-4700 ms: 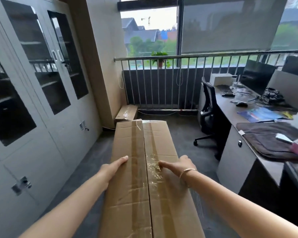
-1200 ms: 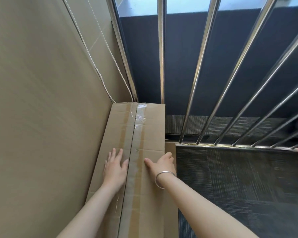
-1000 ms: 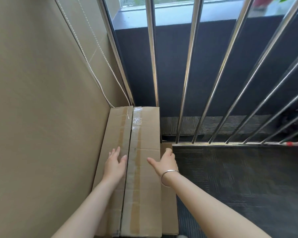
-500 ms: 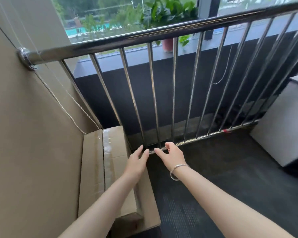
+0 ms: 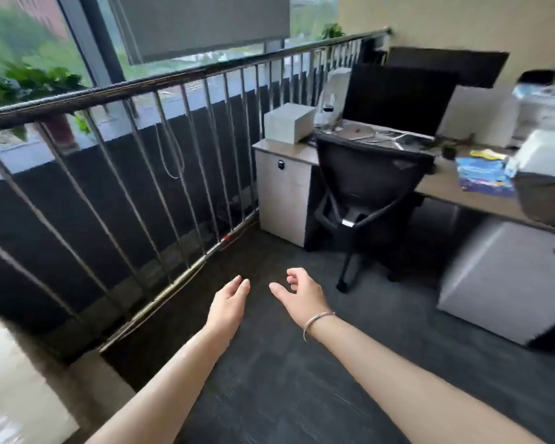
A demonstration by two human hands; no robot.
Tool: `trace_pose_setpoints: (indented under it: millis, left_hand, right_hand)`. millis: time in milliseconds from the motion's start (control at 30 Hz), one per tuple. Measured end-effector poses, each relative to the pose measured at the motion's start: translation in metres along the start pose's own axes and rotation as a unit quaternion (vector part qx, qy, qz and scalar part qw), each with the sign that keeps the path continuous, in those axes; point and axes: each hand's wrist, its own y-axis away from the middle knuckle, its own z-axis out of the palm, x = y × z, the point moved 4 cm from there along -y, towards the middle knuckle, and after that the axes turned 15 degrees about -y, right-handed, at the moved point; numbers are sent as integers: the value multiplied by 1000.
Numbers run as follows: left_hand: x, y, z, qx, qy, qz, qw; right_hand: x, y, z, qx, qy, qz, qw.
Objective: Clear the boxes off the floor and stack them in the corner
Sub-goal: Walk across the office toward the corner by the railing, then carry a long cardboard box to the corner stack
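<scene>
View swung off stacked boxes | two hands (image 5: 228,304) (image 5: 302,294): grip apart, empty

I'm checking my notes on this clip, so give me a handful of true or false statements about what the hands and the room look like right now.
1. Both hands hold nothing. True: the left hand and right hand hang free above the carpet.
2. A bracelet is on the left wrist. False: the bracelet is on the right wrist.
3. The office chair faces the desk. True.
4. The monitor shows a bright picture. False: its screen is dark.
5. A cardboard box lies at lower left by the railing. True.
</scene>
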Motion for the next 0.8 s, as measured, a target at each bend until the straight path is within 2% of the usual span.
trace_pose_setpoints:
  millis: [133,267,367,500,567,800]
  left_hand:
    - [76,60,123,-116,-19,61,991]
    - [164,127,251,-230,-35,134,963]
    - [226,192,354,-332,-71,201,919]
    - [292,272,488,-429,-114,272,854]
    - [324,306,543,-447,-124,293,836]
    - [434,449,754,-568,-155,347,730]
  right_hand:
    - [42,64,-142,123,-24,37,991]
    - [78,126,-284,247,-34,65,966]
    - [110,180,-393,348,-69,77,932]
    - [149,247,-520,458,-97,90,879]
    - [163,273,-575,496,-97,102,857]
    - [216,374,-795,622,-115,142,762]
